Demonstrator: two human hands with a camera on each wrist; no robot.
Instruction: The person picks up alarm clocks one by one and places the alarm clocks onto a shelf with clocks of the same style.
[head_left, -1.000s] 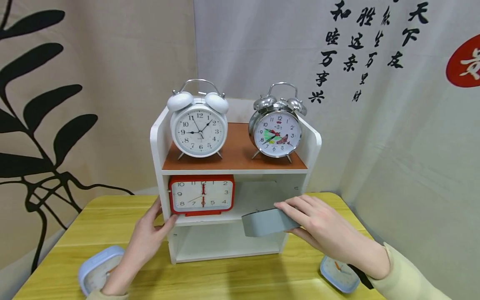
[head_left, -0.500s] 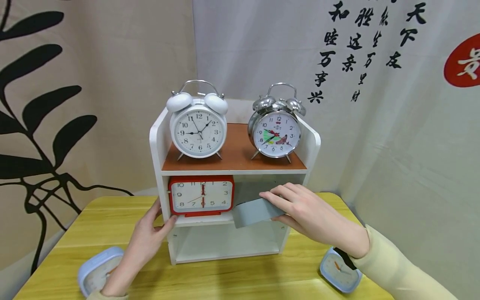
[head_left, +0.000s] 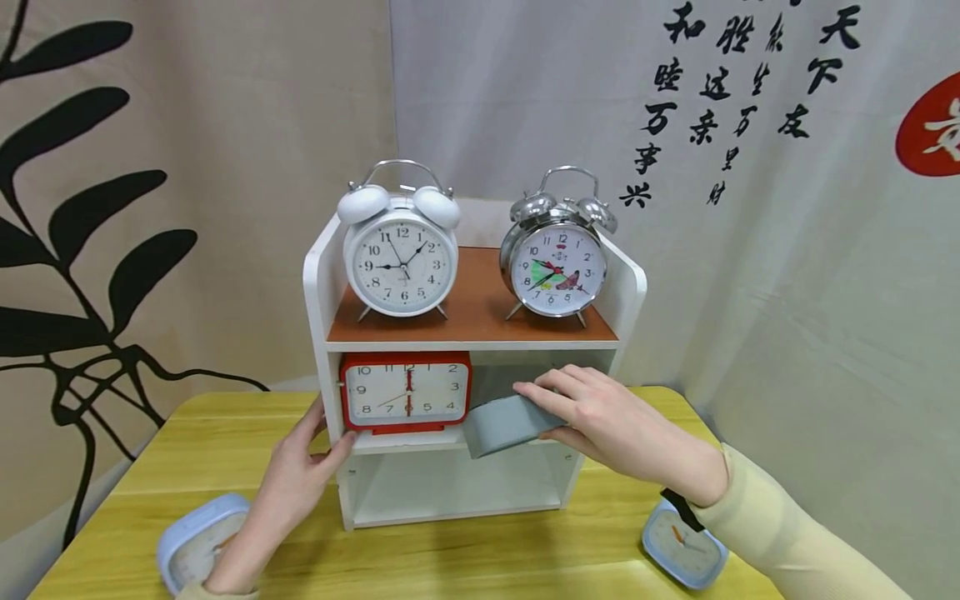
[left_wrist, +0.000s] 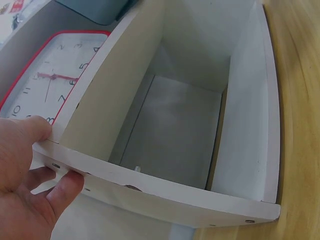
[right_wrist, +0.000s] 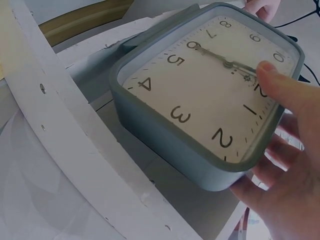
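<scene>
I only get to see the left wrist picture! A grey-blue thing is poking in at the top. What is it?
Observer: It's a grey-blue squarish clock with rounded corners; the right wrist view shows its pale face with black numbers.

Child: Ooh! Is somebody holding it?

Observer: Yes, the person's right hand grips it, with the thumb over its front.

Child: And what's on the very top of the white box-shaped shelf unit?

Observer: In the head view, two round twin-bell alarm clocks stand there side by side: a white alarm clock and a shiny silver alarm clock.
</scene>
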